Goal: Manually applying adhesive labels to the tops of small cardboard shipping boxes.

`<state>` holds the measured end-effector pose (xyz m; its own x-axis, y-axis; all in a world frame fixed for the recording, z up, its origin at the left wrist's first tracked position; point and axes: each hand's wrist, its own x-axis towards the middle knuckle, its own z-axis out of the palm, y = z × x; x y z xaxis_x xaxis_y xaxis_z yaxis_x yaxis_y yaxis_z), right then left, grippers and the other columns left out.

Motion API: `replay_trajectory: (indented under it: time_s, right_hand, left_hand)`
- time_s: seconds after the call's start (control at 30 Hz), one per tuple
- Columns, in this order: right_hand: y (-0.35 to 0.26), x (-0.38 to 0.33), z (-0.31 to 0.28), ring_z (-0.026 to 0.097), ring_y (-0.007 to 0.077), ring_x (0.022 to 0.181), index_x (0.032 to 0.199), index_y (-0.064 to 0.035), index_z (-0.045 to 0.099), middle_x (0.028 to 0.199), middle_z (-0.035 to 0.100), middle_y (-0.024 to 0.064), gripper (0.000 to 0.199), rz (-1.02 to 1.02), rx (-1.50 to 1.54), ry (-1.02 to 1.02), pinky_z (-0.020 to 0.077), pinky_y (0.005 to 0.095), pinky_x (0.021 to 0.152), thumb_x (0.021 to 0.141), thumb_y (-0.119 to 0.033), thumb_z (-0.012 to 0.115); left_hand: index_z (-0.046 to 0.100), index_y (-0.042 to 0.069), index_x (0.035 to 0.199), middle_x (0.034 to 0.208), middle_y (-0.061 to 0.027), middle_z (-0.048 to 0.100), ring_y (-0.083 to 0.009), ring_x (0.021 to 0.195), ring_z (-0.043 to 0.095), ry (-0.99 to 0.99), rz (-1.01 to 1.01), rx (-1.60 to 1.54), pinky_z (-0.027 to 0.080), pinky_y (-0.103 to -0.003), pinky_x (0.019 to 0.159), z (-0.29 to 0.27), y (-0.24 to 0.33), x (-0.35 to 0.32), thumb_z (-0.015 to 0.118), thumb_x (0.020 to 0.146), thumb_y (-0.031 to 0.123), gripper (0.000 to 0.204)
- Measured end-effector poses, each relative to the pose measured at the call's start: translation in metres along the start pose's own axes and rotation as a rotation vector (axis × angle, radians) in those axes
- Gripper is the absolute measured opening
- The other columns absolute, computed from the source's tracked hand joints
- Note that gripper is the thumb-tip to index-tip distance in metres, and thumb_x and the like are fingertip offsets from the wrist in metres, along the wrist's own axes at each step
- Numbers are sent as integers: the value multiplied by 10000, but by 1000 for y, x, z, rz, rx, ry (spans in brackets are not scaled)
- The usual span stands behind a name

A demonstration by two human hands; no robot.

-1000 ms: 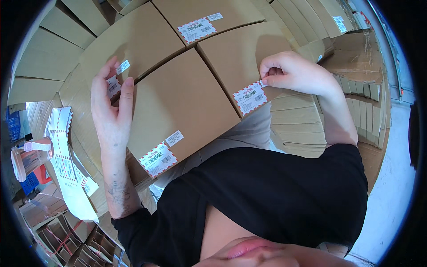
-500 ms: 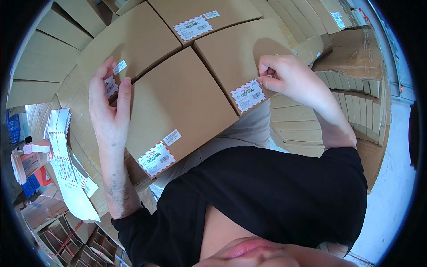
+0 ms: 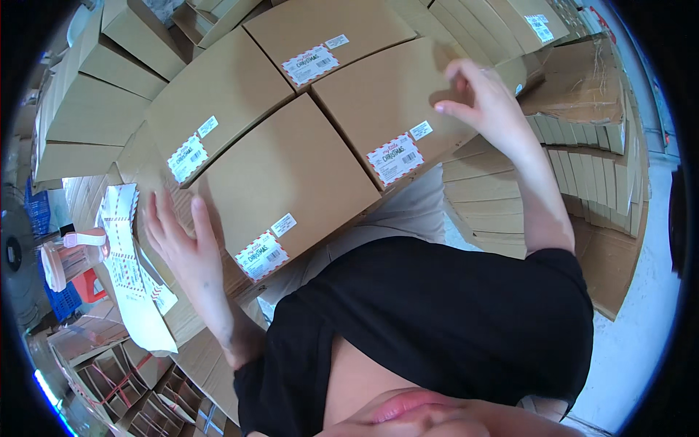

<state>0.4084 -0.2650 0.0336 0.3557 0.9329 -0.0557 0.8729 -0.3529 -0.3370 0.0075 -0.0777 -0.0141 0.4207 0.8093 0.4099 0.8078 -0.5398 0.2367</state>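
Four brown cardboard boxes would exceed a plain count, so several lie close together before me, each with labels at a corner. My left hand (image 3: pixel 182 237) is open, fingers spread, beside the left edge of the nearest box (image 3: pixel 291 175). Over the right box (image 3: pixel 389 95), my right hand (image 3: pixel 477 102) hovers with thumb and fingers apart, holding nothing. That box bears a red-and-white-edged label (image 3: pixel 395 159) and a small white label (image 3: pixel 421 130) above it. The left box (image 3: pixel 226 95) and the far box (image 3: pixel 328 33) carry similar label pairs.
Printed label sheets (image 3: pixel 127 255) hang at the left beside a pink-handled tape dispenser (image 3: pixel 76 251). Blue baskets (image 3: pixel 62 298) and partitioned cartons (image 3: pixel 116 379) stand lower left. Folded cardboard stacks (image 3: pixel 582 167) rise at the right, with more cartons (image 3: pixel 95 109) at the upper left.
A small white label now sits on the right box above its larger label. My right hand has lifted up and away; my left hand has drawn back toward me, uncovering the left box's labels.
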Motion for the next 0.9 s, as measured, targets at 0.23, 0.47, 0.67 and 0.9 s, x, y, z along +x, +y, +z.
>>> replay_trajectory:
  time_s: [0.23,0.47,0.67,0.9]
  right_hand:
    - [15,-24,37,443,347,1336,1445,62,358,1393,493,252,871,161,300,92,346,421,1109,837,-417,758]
    - [28,-36,59,434,204,1328,1474,32,349,1428,478,138,743,158,1009,50,360,324,1091,897,-233,733]
    - [29,-54,82,331,227,1421,1500,40,301,1523,378,158,771,-48,1282,104,242,355,1168,992,-498,516]
    - [19,-70,70,262,246,1460,1521,84,171,1546,335,177,970,-112,1271,301,200,375,1182,956,-658,436]
  left_hand:
    - [270,42,1500,1459,-168,429,-272,1347,408,-193,-451,-1100,311,-430,1140,6,27,-74,603,940,100,654]
    - [271,53,1515,1430,-157,459,-255,1273,510,-31,-532,-1566,448,-383,1049,-61,35,-33,580,903,37,686]
    - [168,26,1551,1446,-128,454,-208,1277,500,-531,-608,-1467,402,-357,1074,15,90,-27,519,1027,209,657]
    - [-134,-13,1538,1636,-169,17,-231,1502,31,-920,-155,-1371,100,-342,1200,-8,150,3,461,1028,145,799]
